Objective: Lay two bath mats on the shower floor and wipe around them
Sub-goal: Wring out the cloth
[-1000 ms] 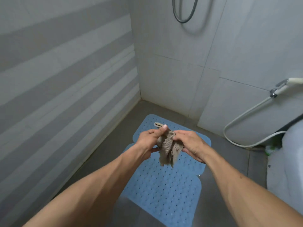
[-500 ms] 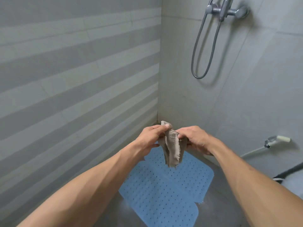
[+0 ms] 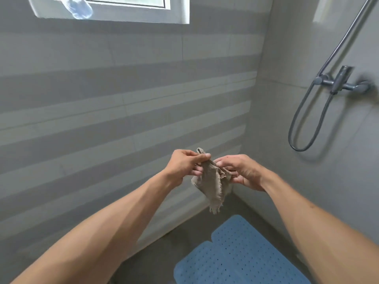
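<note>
Head view: left hand (image 3: 181, 165) and right hand (image 3: 241, 171) pinch a beige cloth (image 3: 213, 181) above seemingly two overlapping blue mats (image 3: 235, 257).

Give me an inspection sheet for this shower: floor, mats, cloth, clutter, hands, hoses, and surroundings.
Surface: grey floor, bare strip between the mats and the striped wall.
Job's things: two blue mats flat on the floor, overlapping; beige cloth held up above them, hanging bunched.
Clutter: nothing seen.
Grippers: left hand pinches the cloth's top corner; right hand grips its other edge.
Cables: shower hose loops down from the tap on the right-hand wall.
Surroundings: window at the top of the striped wall.
</note>
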`<state>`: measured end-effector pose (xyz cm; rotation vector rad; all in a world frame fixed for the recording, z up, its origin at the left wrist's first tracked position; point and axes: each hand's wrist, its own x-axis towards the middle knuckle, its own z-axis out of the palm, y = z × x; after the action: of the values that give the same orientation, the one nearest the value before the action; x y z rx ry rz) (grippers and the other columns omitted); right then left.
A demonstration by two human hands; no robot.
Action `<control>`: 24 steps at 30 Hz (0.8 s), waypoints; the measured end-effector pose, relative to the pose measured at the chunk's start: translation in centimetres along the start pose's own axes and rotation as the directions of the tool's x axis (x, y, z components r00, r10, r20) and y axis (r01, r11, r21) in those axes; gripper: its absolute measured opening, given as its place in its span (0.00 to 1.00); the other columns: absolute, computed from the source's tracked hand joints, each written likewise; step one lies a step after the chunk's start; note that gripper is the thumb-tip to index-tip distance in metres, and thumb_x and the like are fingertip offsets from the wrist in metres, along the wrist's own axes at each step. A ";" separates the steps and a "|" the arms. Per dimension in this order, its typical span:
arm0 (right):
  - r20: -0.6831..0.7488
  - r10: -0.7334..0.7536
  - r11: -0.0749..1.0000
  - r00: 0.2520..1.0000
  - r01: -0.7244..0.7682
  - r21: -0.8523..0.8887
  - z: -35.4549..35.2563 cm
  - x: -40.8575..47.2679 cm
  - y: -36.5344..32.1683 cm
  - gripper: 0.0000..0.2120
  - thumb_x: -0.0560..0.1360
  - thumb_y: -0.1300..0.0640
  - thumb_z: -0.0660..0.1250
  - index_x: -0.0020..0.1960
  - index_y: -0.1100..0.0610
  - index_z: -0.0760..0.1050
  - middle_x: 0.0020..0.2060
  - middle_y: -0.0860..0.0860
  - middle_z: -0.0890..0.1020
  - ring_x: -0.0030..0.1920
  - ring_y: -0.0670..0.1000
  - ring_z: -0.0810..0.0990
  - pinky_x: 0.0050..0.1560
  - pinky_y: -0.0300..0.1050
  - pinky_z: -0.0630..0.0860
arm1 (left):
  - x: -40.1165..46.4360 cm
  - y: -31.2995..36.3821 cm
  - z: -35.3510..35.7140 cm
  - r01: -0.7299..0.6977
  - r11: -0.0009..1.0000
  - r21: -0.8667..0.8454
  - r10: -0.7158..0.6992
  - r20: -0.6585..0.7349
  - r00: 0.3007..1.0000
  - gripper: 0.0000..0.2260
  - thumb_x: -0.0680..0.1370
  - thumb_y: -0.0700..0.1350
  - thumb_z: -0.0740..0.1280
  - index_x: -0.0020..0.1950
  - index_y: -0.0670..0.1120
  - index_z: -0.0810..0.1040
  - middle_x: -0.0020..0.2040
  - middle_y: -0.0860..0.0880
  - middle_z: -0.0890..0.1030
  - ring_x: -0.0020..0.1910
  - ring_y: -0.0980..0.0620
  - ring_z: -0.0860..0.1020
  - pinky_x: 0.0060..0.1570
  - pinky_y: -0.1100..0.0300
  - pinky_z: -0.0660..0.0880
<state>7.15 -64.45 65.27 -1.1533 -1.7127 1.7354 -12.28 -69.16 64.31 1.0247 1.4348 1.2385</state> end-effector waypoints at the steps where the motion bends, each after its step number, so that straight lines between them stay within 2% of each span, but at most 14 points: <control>1: 0.020 -0.018 1.000 1.000 0.018 -0.008 1.0 0.9 -1.1 0.11 0.76 0.58 0.71 0.57 0.58 0.83 0.42 0.51 0.86 0.40 0.46 0.83 0.49 0.43 0.78 | 0.2 1.0 -1.3 -0.015 1.000 0.008 0.015 -0.013 1.000 0.09 0.71 0.45 0.78 0.42 0.40 0.83 0.31 0.46 0.79 0.27 0.53 0.75 0.31 0.63 0.80; 3: 0.053 -0.067 0.997 0.996 0.069 -0.021 3.0 2.7 -3.1 0.13 0.75 0.57 0.73 0.58 0.60 0.82 0.47 0.54 0.86 0.47 0.49 0.84 0.54 0.46 0.79 | 0.5 2.9 -3.8 -0.043 0.999 0.012 0.043 -0.045 0.998 0.10 0.71 0.45 0.78 0.42 0.39 0.83 0.31 0.47 0.79 0.26 0.53 0.75 0.30 0.64 0.79; 6: 0.095 -0.128 0.992 0.987 0.128 0.002 5.6 5.1 -5.7 0.13 0.76 0.58 0.73 0.57 0.63 0.82 0.46 0.55 0.86 0.45 0.49 0.83 0.49 0.43 0.81 | 0.9 5.0 -7.9 -0.081 0.996 0.031 0.083 -0.071 0.994 0.10 0.71 0.44 0.78 0.45 0.38 0.83 0.33 0.46 0.80 0.29 0.54 0.76 0.33 0.64 0.80; 9: 0.107 -0.161 0.986 0.981 0.156 0.059 7.3 7.0 -7.7 0.13 0.74 0.56 0.73 0.56 0.62 0.83 0.46 0.55 0.86 0.45 0.50 0.83 0.48 0.43 0.79 | 0.9 6.2 -11.8 -0.120 0.989 0.081 0.124 -0.045 0.991 0.08 0.72 0.40 0.76 0.47 0.37 0.83 0.39 0.43 0.83 0.38 0.51 0.80 0.43 0.59 0.81; 11: 0.043 -0.176 0.984 0.983 0.175 0.039 8.4 8.5 -9.2 0.11 0.76 0.57 0.72 0.55 0.62 0.83 0.43 0.54 0.85 0.42 0.50 0.82 0.44 0.42 0.77 | 0.7 6.9 -14.6 -0.132 0.981 0.141 0.144 -0.083 0.986 0.05 0.72 0.36 0.74 0.47 0.37 0.83 0.41 0.41 0.83 0.40 0.47 0.81 0.48 0.51 0.81; 12: 0.001 -0.190 0.982 0.982 0.189 0.018 8.9 9.2 -9.8 0.10 0.77 0.58 0.71 0.55 0.62 0.83 0.41 0.53 0.84 0.41 0.50 0.80 0.42 0.41 0.76 | 0.5 7.3 -15.9 -0.129 0.976 0.175 0.151 -0.121 0.981 0.04 0.72 0.35 0.73 0.46 0.37 0.84 0.40 0.41 0.83 0.40 0.47 0.81 0.49 0.50 0.80; 14: -0.044 -0.234 0.972 0.971 0.232 -0.046 10.1 10.7 -11.0 0.08 0.77 0.58 0.71 0.52 0.61 0.84 0.40 0.53 0.84 0.41 0.51 0.79 0.39 0.42 0.75 | -0.1 7.8 -18.1 -0.111 0.958 0.263 0.165 -0.191 0.968 0.04 0.72 0.36 0.71 0.45 0.38 0.85 0.39 0.42 0.83 0.37 0.49 0.79 0.44 0.53 0.79; 18: -0.058 -0.374 0.905 0.925 0.351 -0.239 14.1 13.1 -12.8 0.05 0.77 0.56 0.72 0.47 0.56 0.84 0.41 0.50 0.85 0.41 0.47 0.80 0.41 0.39 0.73 | -1.5 8.4 -21.6 -0.042 0.875 0.481 0.201 -0.283 0.938 0.05 0.70 0.45 0.71 0.40 0.46 0.86 0.37 0.49 0.86 0.35 0.54 0.79 0.39 0.58 0.76; 20: -0.054 -0.461 0.847 0.886 0.421 -0.325 16.4 14.1 -13.6 0.03 0.77 0.54 0.71 0.48 0.52 0.83 0.40 0.49 0.85 0.40 0.46 0.79 0.41 0.40 0.73 | -2.7 8.6 -23.2 0.002 0.820 0.572 0.225 -0.327 0.918 0.07 0.71 0.45 0.67 0.43 0.49 0.85 0.39 0.52 0.86 0.38 0.54 0.82 0.38 0.63 0.76; 22: -0.009 -0.536 0.774 0.844 0.487 -0.404 18.8 14.8 -14.2 0.03 0.77 0.53 0.70 0.48 0.46 0.81 0.33 0.48 0.81 0.34 0.45 0.75 0.37 0.39 0.71 | -4.1 8.4 -24.8 0.051 0.757 0.652 0.265 -0.378 0.887 0.11 0.73 0.41 0.64 0.49 0.49 0.84 0.44 0.52 0.86 0.44 0.53 0.82 0.41 0.65 0.75; 24: 0.051 -0.593 0.711 0.804 0.552 -0.435 21.3 15.2 -14.9 0.06 0.78 0.55 0.68 0.46 0.44 0.81 0.28 0.47 0.75 0.28 0.44 0.70 0.31 0.35 0.68 | -5.9 8.0 -26.8 0.112 0.692 0.713 0.321 -0.442 0.838 0.08 0.76 0.42 0.65 0.51 0.49 0.82 0.46 0.50 0.84 0.47 0.51 0.81 0.47 0.62 0.76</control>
<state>-21.80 -62.98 73.32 -0.7062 -2.1644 0.9286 -37.24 -79.11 74.06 1.3468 2.4755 1.0943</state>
